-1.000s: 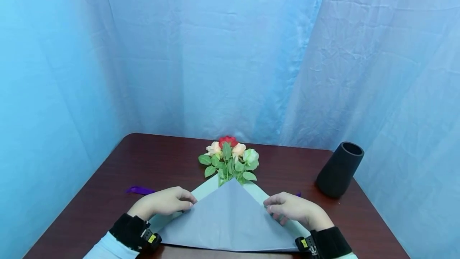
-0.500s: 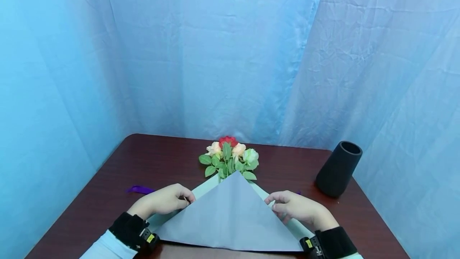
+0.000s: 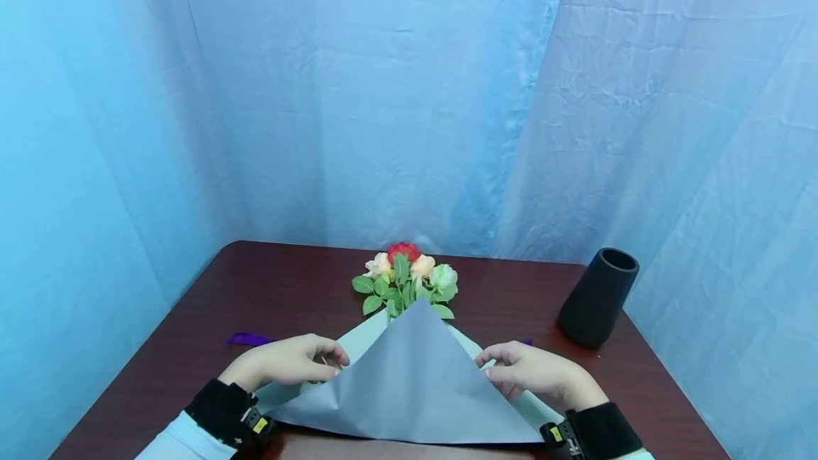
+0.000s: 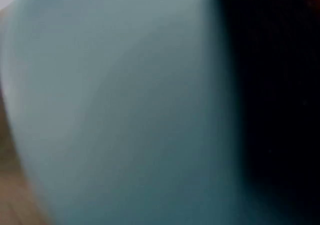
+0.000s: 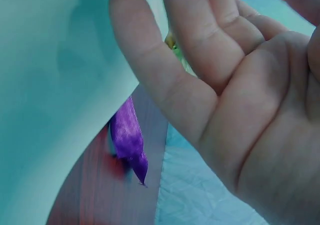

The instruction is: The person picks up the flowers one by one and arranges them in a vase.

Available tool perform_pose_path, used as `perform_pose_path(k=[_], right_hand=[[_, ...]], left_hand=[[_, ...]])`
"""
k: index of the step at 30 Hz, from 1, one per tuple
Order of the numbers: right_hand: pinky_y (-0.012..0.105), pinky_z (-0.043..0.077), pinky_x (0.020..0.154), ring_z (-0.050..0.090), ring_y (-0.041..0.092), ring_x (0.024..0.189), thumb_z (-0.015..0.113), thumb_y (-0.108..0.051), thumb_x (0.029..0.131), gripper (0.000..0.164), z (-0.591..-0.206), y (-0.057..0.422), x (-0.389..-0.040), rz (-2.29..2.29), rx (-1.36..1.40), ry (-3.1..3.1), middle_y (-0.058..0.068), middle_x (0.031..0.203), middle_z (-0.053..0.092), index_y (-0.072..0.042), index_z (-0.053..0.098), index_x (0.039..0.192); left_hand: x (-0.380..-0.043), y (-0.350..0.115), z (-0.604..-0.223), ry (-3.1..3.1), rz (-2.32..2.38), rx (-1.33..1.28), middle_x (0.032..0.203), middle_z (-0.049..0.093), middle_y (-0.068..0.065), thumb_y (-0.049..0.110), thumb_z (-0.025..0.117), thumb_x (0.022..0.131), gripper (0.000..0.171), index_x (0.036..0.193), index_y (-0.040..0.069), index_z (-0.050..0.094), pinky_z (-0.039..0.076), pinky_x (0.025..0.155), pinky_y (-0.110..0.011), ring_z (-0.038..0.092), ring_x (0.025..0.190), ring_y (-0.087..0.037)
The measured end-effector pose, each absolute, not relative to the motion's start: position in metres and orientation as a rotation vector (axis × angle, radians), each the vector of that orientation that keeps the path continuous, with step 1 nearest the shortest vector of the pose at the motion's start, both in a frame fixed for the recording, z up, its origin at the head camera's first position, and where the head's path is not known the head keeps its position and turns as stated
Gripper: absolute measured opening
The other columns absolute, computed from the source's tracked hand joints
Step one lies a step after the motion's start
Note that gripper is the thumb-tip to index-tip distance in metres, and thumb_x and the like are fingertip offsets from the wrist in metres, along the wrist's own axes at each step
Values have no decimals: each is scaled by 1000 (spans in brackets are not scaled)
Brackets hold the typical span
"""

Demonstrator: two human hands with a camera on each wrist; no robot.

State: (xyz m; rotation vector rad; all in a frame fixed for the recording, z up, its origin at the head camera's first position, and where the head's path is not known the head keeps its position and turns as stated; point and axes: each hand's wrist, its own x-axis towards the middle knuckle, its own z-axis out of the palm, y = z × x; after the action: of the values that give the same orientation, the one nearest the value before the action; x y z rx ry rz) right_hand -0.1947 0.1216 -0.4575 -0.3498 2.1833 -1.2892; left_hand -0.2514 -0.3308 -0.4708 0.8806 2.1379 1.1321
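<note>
A blue-grey sheet of wrapping paper [image 3: 415, 382] is folded up to a point in front of a bunch of flowers [image 3: 409, 279], over a pale green layer [image 3: 364, 339]. My left hand [image 3: 290, 360] pinches the left slanted edge with bent fingers and thumb; the paper creases beside it. On the opposite slope my right hand [image 3: 533, 371] grips the right edge between thumb and forefinger. Up close in the right wrist view, its other fingers [image 5: 190, 35] extend alongside the green paper [image 5: 55, 85]. A blurred pale surface fills much of the left wrist view. The stems are hidden.
A black vase [image 3: 597, 297] stands at the right of the dark wooden table [image 3: 287, 275]. Purple ribbon [image 3: 249, 338] pokes out left of the paper; another ribbon end [image 5: 128, 135] shows in the right wrist view. Blue cloth [image 3: 396, 105] hangs behind.
The blue-grey point has risen higher over the flower stems, and the paper now buckles near my left hand. The left hand has shifted slightly; the right stays near the same edge.
</note>
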Motion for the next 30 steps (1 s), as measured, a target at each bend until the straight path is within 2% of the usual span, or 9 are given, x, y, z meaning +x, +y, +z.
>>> perform_pose_path(k=[3,6,9,14,16,21,24,30], right_hand=[[47,56,75,60,23,79,58,-26,104,41,-459,124,-194,-1283,-357,2173,6,82,61,-2,58,136],[45,54,75,58,24,83,60,-24,103,43,-459,124,-194,-1285,-375,2155,6,85,59,-1,56,139],[43,52,77,57,27,93,61,-20,101,44,-458,125,-193,-1268,-422,2162,7,100,62,-1,55,140],[41,51,93,56,31,119,65,-19,98,47,-456,125,-190,-1214,-498,2181,10,131,60,-5,54,142],[43,48,99,52,34,127,67,-22,97,51,-455,125,-188,-1194,-514,2179,11,137,58,-6,53,143],[57,40,106,42,41,138,68,-26,97,58,-453,124,-184,-1113,-568,2214,12,146,50,-5,49,147],[59,37,108,40,38,139,68,-28,96,59,-455,124,-183,-1048,-623,2258,10,149,47,-6,49,148],[50,37,111,37,25,141,73,-32,93,62,-461,123,-180,-909,-724,2349,7,154,42,-11,50,147]], left_hand=[[-251,-333,-472,2123,1110,926,116,66,-2,14,64,97,29,125,5,65,53,86,-31,62,108,-22],[-249,-334,-472,2101,1103,930,121,65,-4,12,64,94,35,128,3,62,52,90,-31,62,111,-24],[-247,-334,-470,2097,1086,921,124,63,-5,13,67,91,41,130,3,60,52,91,-32,62,112,-25],[-243,-334,-467,2150,1005,946,131,60,-5,19,73,85,54,135,4,58,49,97,-41,58,119,-30],[-242,-334,-466,2170,966,955,134,58,-3,21,76,83,58,136,7,58,47,99,-43,55,123,-31],[-241,-336,-466,2194,896,1041,135,53,0,29,83,80,65,137,11,58,43,104,-42,49,127,-30],[-241,-336,-467,2195,866,1088,139,49,-2,31,84,79,66,136,11,58,42,105,-41,48,128,-28],[-235,-332,-467,2229,807,1104,151,40,-10,35,87,76,68,135,14,59,40,106,-36,41,136,-25]])
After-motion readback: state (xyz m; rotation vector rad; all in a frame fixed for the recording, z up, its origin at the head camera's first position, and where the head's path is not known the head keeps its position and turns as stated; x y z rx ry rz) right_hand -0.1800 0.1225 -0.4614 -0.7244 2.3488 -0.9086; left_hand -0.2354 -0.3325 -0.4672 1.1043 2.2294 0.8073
